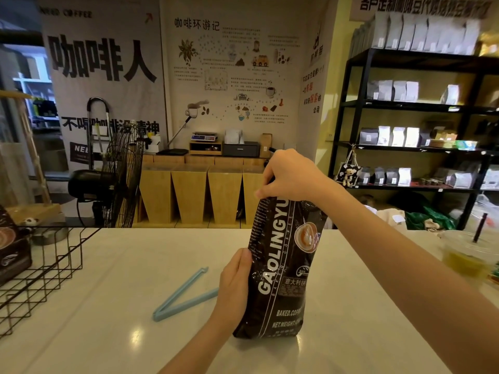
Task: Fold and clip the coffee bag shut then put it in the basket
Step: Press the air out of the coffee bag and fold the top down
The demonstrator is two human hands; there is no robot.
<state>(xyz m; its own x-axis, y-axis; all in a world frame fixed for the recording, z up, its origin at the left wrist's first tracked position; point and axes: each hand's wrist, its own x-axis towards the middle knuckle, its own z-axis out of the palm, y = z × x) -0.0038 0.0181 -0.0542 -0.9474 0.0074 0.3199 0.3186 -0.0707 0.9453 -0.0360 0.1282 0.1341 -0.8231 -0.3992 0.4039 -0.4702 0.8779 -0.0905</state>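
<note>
A tall black coffee bag (280, 268) with white lettering stands upright on the white counter (113, 333), right of centre. My right hand (290, 176) is closed over the bag's top, which is bunched and mostly hidden under my fingers. My left hand (233, 284) grips the bag's left side near the middle. A pale blue bag clip (179, 298) lies open in a V on the counter just left of my left hand, untouched. The black wire basket (40, 268) stands at the counter's left edge.
Another dark coffee bag (12, 252) rests inside the basket at its far left. A plastic cup with a straw (465, 255) stands at the right edge of the counter. Behind the counter are a floor fan (118, 179), wooden bins and black shelves.
</note>
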